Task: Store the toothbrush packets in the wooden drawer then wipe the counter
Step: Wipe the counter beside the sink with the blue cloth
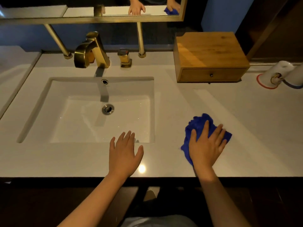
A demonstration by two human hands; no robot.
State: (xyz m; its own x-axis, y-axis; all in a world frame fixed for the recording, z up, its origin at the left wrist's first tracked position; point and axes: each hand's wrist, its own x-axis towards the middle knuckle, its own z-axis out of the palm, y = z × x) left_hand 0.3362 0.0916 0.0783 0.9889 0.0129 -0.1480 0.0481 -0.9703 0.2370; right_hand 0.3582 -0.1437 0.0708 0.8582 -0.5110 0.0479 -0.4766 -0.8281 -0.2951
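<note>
Right hand (207,149) flat, fingers spread, pressing a crumpled blue cloth (199,124) onto the white counter (246,128), right of the sink (101,112); much of the cloth hides under the palm. Left hand (123,152) is open and empty, palm down at the sink's front edge, fingertips over the basin. Whether it touches the counter is hard to tell. Back right, the wooden drawer (211,75) is closed, so any toothbrush packets are out of sight. Two upturned cups (275,74) sit beside it, one cut off by the frame edge. Gold faucet (91,49) stands behind the basin; the mirror (114,10) above shows both hands.
</note>
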